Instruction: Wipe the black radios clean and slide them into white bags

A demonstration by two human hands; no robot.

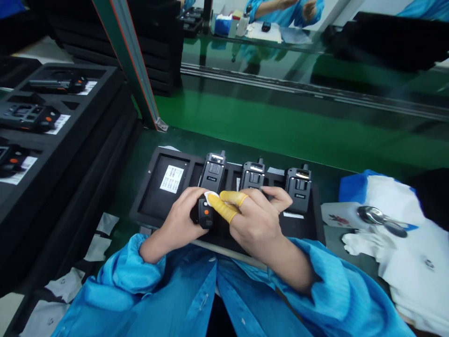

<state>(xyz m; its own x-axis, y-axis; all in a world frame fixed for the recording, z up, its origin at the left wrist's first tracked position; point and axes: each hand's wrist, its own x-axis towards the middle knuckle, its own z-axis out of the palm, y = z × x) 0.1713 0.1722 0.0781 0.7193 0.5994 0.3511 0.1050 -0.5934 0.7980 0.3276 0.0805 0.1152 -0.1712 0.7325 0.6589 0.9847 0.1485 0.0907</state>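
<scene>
My left hand (178, 217) is wrapped around a small black radio (205, 213) with an orange button, held over the front of a black foam tray (154, 206). My right hand (257, 217) wears yellow finger cots on two fingers and pinches a small white piece (209, 196) against the top of that radio. Three more black radios stand upright in the tray's slots: one (213, 175) just behind my hands, one (253, 175) in the middle, one (298, 187) at the right. A white label (171, 179) lies in the tray's left recess.
Stacked black foam trays (52, 121) holding more radios stand at the left. A green conveyor belt (280, 121) runs behind the tray. White cloths and a metal tool (380, 217) lie at the right. Paper scraps (105, 224) litter the near left. Another person in blue works far behind.
</scene>
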